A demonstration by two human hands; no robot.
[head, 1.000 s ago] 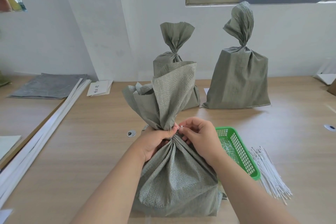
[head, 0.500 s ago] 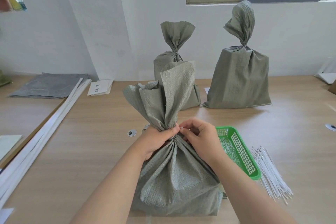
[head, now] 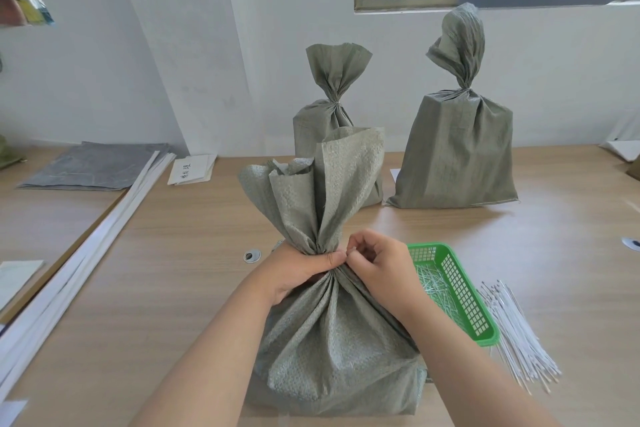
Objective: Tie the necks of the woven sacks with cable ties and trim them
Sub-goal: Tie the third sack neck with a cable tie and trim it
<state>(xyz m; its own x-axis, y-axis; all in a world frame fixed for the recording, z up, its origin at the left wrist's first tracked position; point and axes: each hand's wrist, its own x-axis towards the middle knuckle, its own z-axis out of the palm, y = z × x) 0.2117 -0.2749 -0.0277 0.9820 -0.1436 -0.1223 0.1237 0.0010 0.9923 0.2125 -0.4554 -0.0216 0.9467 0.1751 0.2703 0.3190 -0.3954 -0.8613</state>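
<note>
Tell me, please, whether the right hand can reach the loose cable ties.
Probably yes: the cable ties lie uncovered right of the green basket, though the right hand pinches at the sack's neck.

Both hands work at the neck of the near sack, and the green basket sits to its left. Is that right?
No. The head view shows the green basket to the right of the near sack; the left hand and right hand do work at its neck.
</note>
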